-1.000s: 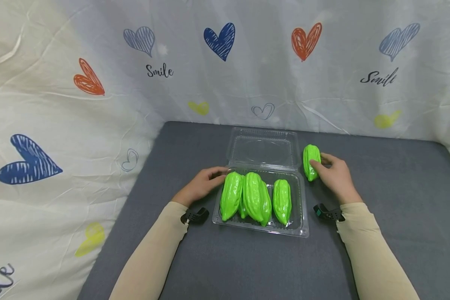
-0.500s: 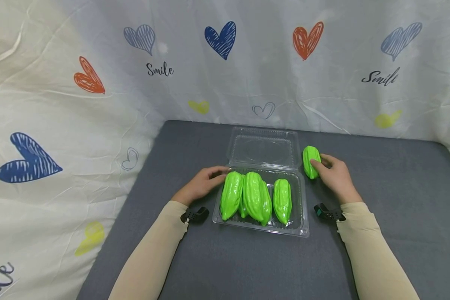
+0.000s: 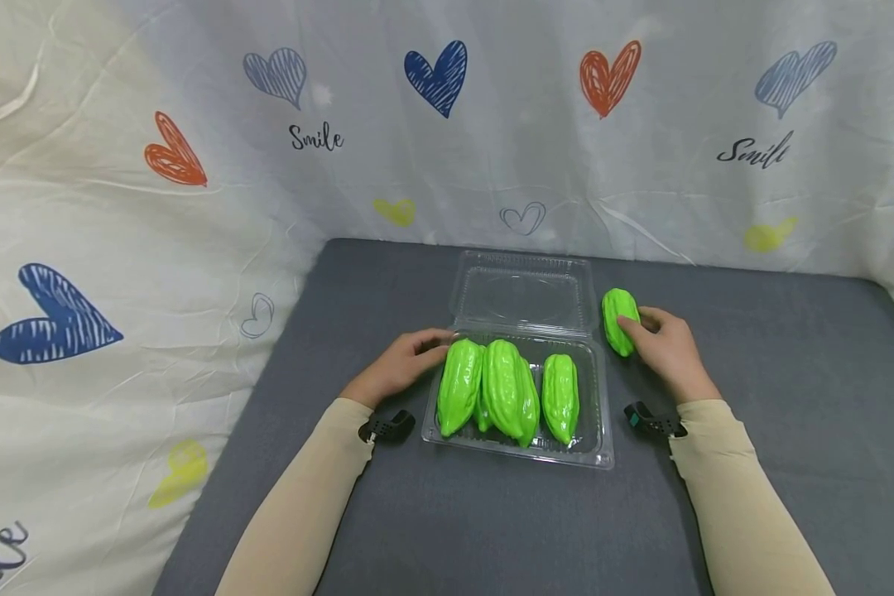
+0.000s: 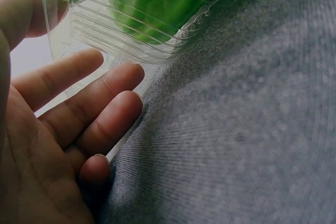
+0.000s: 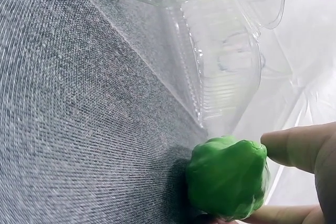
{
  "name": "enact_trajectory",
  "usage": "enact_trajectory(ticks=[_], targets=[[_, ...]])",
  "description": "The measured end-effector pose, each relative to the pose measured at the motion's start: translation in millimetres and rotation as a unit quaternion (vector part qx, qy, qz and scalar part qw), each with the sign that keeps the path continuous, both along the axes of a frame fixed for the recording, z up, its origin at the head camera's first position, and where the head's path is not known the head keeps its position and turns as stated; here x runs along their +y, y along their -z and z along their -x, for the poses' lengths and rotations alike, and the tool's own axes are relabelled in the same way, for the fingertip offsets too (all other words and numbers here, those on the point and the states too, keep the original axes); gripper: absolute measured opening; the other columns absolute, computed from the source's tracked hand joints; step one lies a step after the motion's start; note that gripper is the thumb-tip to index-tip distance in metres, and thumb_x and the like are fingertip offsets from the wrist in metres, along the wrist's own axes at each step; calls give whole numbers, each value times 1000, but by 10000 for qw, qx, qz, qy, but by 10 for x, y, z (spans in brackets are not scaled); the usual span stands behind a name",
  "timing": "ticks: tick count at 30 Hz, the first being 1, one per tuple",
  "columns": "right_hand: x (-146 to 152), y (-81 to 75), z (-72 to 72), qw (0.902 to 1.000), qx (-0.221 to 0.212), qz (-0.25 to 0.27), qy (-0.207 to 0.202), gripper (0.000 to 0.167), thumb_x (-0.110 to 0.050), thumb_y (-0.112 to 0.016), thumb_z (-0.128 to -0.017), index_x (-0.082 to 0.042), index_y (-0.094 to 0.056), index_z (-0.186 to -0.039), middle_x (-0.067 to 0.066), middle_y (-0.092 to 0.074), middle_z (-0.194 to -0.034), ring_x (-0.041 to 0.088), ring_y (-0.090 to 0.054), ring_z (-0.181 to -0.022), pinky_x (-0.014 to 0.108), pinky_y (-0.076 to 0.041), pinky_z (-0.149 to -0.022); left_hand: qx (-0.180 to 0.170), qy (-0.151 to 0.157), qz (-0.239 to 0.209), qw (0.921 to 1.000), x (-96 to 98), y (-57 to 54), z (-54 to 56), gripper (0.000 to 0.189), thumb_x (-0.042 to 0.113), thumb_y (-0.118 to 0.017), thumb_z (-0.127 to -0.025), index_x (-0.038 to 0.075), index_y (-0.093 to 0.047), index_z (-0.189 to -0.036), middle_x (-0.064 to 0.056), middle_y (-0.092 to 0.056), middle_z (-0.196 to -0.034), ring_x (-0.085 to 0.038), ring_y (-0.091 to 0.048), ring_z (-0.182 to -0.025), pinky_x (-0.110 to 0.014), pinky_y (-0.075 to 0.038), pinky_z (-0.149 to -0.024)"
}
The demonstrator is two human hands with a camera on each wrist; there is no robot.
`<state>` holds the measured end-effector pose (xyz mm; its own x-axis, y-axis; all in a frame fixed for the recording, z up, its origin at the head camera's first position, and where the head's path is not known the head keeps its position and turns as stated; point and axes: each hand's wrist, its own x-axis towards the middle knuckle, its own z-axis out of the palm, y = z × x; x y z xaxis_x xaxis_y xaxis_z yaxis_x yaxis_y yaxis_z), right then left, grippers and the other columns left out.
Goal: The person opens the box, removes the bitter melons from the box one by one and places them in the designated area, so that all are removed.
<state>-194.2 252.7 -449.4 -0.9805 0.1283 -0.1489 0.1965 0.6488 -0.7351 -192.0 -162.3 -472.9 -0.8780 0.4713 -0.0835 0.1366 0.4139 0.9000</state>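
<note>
My right hand [image 3: 666,352] holds a glossy bright green bitter melon [image 3: 619,319], ridged and tapered, beside the right end of the clear plastic box [image 3: 521,455]. Thumb and fingers sit on its sides; in the right wrist view the end of the melon [image 5: 226,182] faces the camera, close over the cloth. Several similar bitter melons [image 3: 458,389] lie in the box, side by side at the left and one apart at the right. At the box's back left corner rests my left hand [image 3: 396,370], fingers relaxed; its fingertips [image 4: 128,74] are right at the ribbed wall [image 4: 121,40].
Behind the box its hinged lid [image 3: 525,290] lies open, flat towards the back. Dark grey cloth [image 3: 521,530] covers the table. A white curtain [image 3: 492,165] printed with hearts hangs at the back and left. Black bands [image 3: 651,422] are on both wrists.
The bitter melon in my right hand has turned slightly, its lower tip swinging right. My left hand, the box and the melons inside stay put.
</note>
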Motion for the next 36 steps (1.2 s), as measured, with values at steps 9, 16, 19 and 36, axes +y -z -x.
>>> enact_trajectory(ticks=[9,16,19,36], targets=[[11,-7,-2,10000,-14,24,-40,83,-54,-49,-108,10,-35,-158,39,-49,-146,48,-57,-124,51,-56,-89,23,-23,29,10000,2,-15,-9,43,29,-56,-111,11,-60,-150,-12,-58,-153,-33,-50,-145,-53,-44,-115],[48,-29,-5,10000,-15,77,-43,83,-55,-49,-107,8,-34,-160,40,-48,-147,48,-57,-124,44,-57,-82,44,2,10,10000,4,-9,-8,43,29,-56,-111,10,-60,-150,-13,-57,-153,-33,-49,-145,-53,-44,-116],[52,-56,-8,9999,-55,83,3,83,-55,-49,-108,7,-34,-160,40,-45,-149,51,-52,-130,55,-55,-93,56,2,17,10000,0,-9,-12,43,29,-56,-111,10,-59,-150,-13,-57,-154,-33,-49,-145,-54,-44,-116],[65,-118,-40,9990,416,90,116,81,-52,-49,-108,9,-34,-160,38,-46,-149,53,-48,-136,66,-45,-105,114,13,26,9999,5,-26,-19,43,26,-55,-111,8,-59,-150,-14,-56,-154,-34,-47,-147,-53,-42,-118]])
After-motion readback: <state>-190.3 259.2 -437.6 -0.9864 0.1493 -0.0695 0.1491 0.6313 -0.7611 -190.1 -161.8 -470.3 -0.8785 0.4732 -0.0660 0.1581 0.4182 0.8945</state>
